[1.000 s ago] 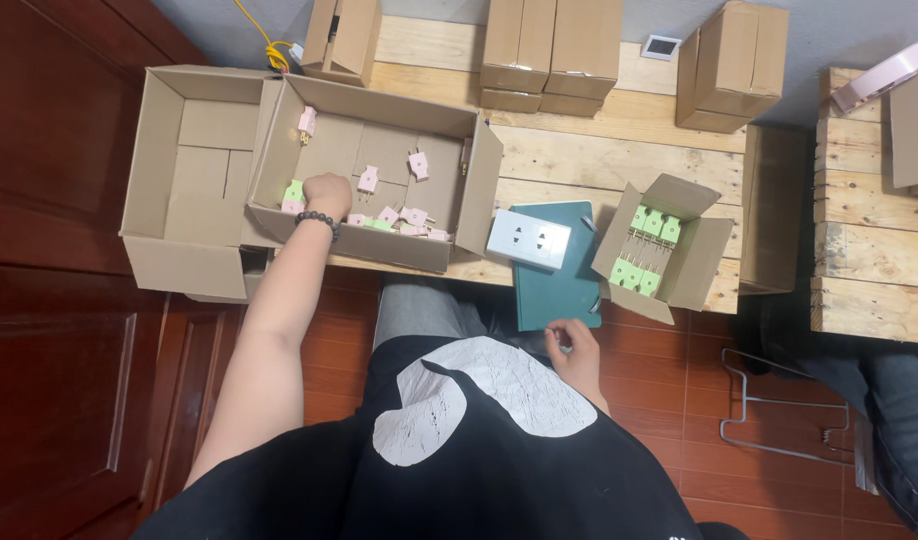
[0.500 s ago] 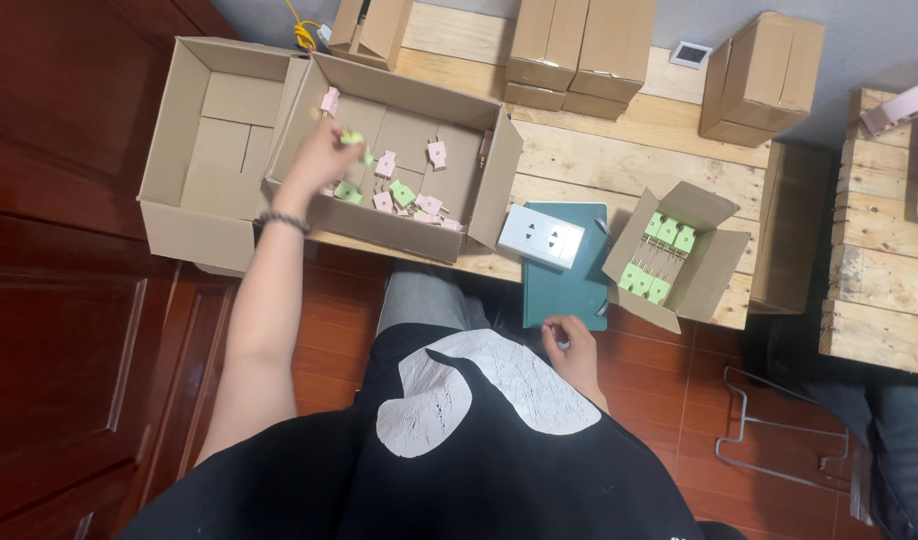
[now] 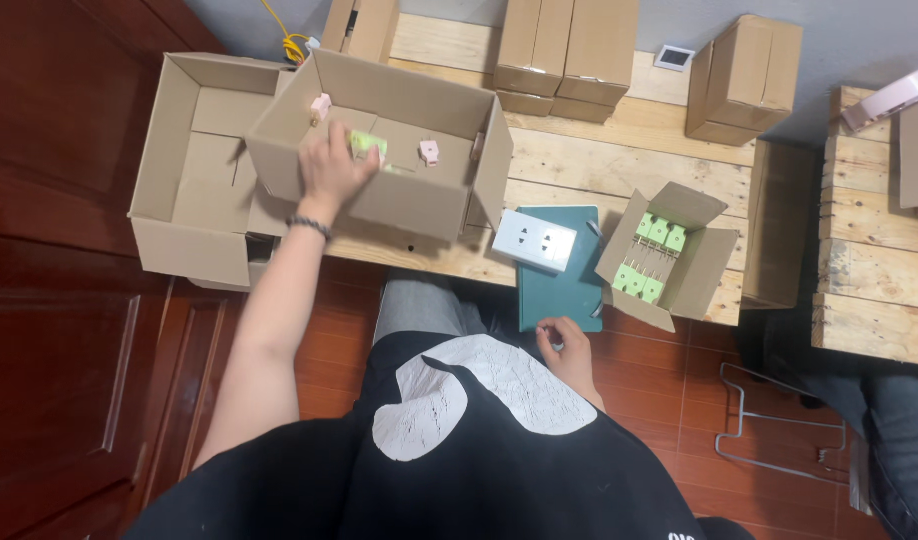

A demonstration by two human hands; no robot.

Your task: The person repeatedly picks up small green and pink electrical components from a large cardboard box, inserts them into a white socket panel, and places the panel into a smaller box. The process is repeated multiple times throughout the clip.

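A person's left hand [image 3: 331,170] grips the near wall of an open cardboard box [image 3: 379,195], fingers closed over its rim beside a green plug [image 3: 367,145], and the box sits tilted up on the front edge of a wooden worktop [image 3: 619,150]. The risk, by the look of it: the box overhangs the edge, and a slip of that one-handed hold could tip it onto the lap and spill the small pink pieces [image 3: 429,152] left loose inside. The box is plain brown, flaps standing open, mostly bare within; a second, empty box [image 3: 194,190] lies just left, touching it. The right hand [image 3: 567,345] rests low by the lap, fingers curled at the near end of a dark green book [image 3: 564,290]; whether they pinch anything cannot be told. A white socket block [image 3: 534,240] lies on the book, with a small carton of green plugs [image 3: 669,255] just right.
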